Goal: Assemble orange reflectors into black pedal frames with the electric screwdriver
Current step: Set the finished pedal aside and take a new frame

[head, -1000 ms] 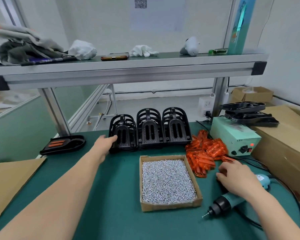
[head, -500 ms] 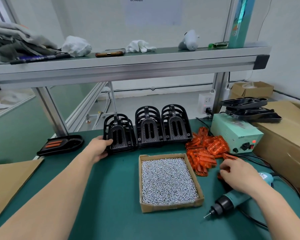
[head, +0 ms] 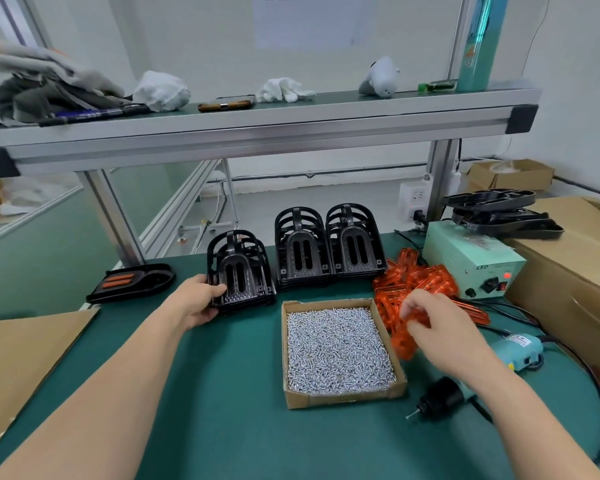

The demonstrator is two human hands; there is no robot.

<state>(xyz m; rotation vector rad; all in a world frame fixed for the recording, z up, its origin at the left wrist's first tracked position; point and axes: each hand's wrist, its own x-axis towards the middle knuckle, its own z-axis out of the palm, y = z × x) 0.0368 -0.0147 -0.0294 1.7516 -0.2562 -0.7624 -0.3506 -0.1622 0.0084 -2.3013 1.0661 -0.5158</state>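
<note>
Far left, my left hand is clamping the frame stack, ideally peeling off just one; my right hand is hovering over the reflectors, its grip I cannot tell

Bright even light, wide-angle bending, motion-blurred edges

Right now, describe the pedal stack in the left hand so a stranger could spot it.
On the green table, behind the box of screws, stand three stacks of black pedal frames. It is the leftmost stack, held by the left hand; unlike its two touching neighbours, it sits nearer and apart.
</note>
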